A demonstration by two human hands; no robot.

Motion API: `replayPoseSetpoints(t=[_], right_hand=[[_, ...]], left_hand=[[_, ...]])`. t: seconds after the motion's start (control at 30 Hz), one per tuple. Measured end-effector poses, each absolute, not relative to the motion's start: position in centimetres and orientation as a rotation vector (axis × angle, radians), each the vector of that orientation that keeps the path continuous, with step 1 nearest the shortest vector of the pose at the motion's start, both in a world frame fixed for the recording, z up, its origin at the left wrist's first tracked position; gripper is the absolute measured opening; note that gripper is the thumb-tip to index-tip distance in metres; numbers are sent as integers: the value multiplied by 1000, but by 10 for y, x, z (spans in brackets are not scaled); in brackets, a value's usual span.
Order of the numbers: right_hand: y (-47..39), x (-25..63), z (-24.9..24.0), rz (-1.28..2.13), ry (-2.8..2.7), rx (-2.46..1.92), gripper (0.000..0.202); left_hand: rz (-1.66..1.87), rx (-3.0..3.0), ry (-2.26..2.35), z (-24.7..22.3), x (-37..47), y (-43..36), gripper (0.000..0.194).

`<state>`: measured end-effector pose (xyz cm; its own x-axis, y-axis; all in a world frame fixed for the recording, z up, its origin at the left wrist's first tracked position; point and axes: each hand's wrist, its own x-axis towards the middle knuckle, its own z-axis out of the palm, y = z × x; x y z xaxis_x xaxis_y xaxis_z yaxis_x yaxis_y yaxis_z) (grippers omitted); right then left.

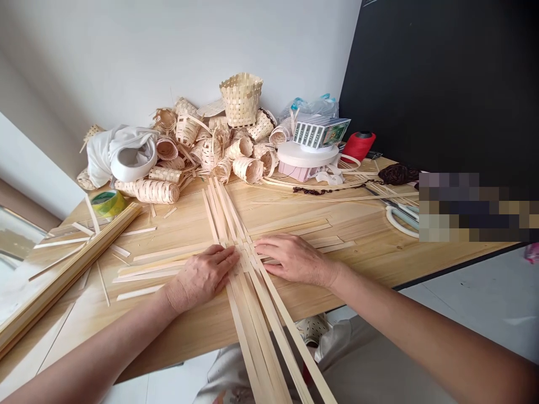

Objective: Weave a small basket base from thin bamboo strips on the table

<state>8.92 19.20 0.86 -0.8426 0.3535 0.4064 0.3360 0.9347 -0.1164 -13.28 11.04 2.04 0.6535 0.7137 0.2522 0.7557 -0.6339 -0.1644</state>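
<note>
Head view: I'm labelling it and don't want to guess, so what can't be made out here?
All in the head view:
Woven crossing: partly covered by the left hand and right hand.
Strips: near ends cut off by the bottom edge.
Scissors: handle end hidden by the pixelated block.
Printed box: lettering too small to read.

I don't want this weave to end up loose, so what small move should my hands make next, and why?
Probably ease the crosswise strips closer together where they cross the lengthwise strips: they fan apart with gaps beyond your left hand, and that hand and your right hand flank the crossing.
</note>
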Motion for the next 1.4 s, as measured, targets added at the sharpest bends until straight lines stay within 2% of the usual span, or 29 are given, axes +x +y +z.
replayPoseSetpoints(t=[0.13, 0.43, 0.83, 1.07, 1.4], right_hand=[[194, 90, 11, 62, -2677, -468, 18], [198, 87, 17, 33, -2781, -427, 12], [210, 86, 20, 136, -2757, -516, 12], [238, 79, 27, 49, -2830, -405, 27], [264, 73, 24, 124, -2827, -352, 32]], left_hand=[[-264, -2597, -1197, 18, -133, 115, 30], [-269, -2636, -1304, 15, -135, 111, 38], [-281, -2599, -1307, 14, -134, 126, 32], [-283, -2618, -1393, 18, -136, 149, 36], [-246, -2625, -1376, 16, -141, 165, 43]])
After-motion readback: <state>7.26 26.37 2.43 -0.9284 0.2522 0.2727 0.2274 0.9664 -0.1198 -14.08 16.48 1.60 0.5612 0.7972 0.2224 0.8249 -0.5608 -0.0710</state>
